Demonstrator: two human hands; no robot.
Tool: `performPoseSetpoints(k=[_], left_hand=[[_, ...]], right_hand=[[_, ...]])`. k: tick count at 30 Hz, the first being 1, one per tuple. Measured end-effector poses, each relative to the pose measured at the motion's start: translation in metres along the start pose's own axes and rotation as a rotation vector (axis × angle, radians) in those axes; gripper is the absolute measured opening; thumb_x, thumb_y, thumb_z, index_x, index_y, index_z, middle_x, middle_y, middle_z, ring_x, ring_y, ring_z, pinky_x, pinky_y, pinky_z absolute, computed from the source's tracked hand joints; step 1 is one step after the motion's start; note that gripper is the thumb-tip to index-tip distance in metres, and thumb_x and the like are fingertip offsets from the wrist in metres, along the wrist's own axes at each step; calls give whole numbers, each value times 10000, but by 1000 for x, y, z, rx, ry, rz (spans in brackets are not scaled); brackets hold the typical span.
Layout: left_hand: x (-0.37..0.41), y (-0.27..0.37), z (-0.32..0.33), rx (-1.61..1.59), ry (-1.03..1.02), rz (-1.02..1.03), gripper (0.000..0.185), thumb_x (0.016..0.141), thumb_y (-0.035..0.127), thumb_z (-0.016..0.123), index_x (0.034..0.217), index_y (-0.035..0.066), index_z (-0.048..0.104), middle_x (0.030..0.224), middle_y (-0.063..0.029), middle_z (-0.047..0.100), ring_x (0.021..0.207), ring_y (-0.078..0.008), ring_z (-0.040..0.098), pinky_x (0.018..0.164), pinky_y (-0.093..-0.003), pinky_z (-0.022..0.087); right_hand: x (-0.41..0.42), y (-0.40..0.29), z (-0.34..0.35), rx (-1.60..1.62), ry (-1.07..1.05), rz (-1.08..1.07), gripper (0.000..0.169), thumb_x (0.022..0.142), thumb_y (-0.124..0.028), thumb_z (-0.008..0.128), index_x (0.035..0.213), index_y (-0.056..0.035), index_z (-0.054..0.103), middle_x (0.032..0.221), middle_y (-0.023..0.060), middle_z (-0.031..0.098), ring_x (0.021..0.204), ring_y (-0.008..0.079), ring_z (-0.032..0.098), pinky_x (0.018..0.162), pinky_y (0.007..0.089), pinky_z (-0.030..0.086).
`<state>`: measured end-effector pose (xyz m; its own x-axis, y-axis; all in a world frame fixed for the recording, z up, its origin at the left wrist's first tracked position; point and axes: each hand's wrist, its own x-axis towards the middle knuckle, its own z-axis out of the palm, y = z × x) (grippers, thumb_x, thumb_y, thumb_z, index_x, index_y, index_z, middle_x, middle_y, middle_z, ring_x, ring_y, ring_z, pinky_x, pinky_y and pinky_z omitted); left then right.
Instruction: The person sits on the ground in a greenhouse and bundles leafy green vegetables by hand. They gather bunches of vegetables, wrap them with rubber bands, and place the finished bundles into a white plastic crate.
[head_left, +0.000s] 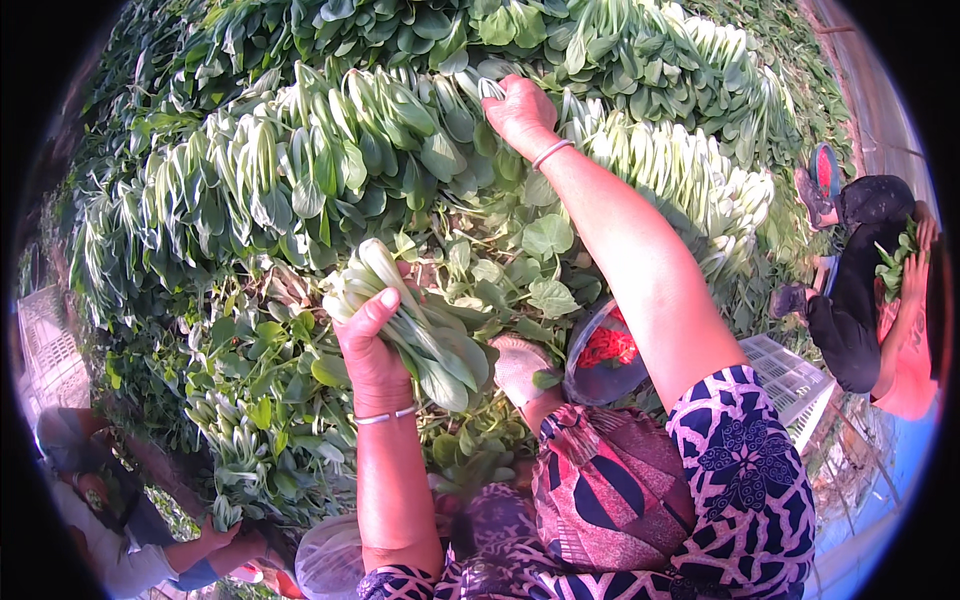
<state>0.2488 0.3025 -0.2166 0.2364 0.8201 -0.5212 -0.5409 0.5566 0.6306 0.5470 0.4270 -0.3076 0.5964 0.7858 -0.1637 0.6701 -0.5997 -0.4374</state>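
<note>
My left hand (375, 352) is closed around a bunch of pak choi (427, 337), its pale stalk ends up and its leaves hanging to the right. Farther out, my right hand (523, 112) grips the pale stems of more pak choi (489, 88) in a gap of the laid-out row. To the left of that hand runs a long row of pak choi (300, 150), stalk ends uppermost. Another stretch of the row (667, 157), with whiter stalks, continues to the right beneath my forearm. Loose broad-leaved plants (525, 277) cover the ground between my hands.
A basin (607, 341) holding red strips sits by my shoe (521, 367). White plastic crates stand at right (787, 375) and far left (56, 360). One person (862, 277) sits at right holding greens; another (142, 517) works at lower left. A clear plastic bag (330, 559) lies below.
</note>
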Motion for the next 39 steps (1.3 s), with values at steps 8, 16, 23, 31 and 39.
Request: performPoseSetpoints(k=[8,16,23,31,39], left_hand=[[0,-2,-6,-16,96,-23,447,774,134,706,1172,-41,602,988,-143,677,806,-251,663,764,-375,565],[9,1,9,29,67,66,498,766,113,722,1222,-22,572,1041,-156,683,804,-230,668,724,-341,572],[22,17,38,62,30,264,479,745,54,781,1177,-12,584,1068,-87,664,949,-185,638,893,-322,501],[16,1,39,-96,-72,235,558,734,105,818,1195,14,517,1070,-56,615,946,-174,620,885,-305,503],[7,3,44,-140,49,165,393,782,76,746,1138,-16,606,1053,-95,666,945,-189,644,898,-323,508]], right_hand=[[-2,51,-5,714,397,-237,230,830,-153,706,991,10,689,844,126,722,756,202,695,714,316,537],[-52,-2,-63,1289,-344,-74,250,950,-88,584,1144,60,635,952,125,705,776,154,678,728,272,568],[-153,-69,-110,1217,-649,-216,306,948,-77,584,1224,55,601,1049,98,690,893,118,651,842,252,532],[-196,-80,-79,738,-148,-604,340,766,-15,699,1094,-28,610,961,126,598,848,314,630,742,374,521],[-209,-77,-87,751,-291,-658,216,888,-21,636,1096,35,650,1017,144,620,934,273,633,853,333,499]])
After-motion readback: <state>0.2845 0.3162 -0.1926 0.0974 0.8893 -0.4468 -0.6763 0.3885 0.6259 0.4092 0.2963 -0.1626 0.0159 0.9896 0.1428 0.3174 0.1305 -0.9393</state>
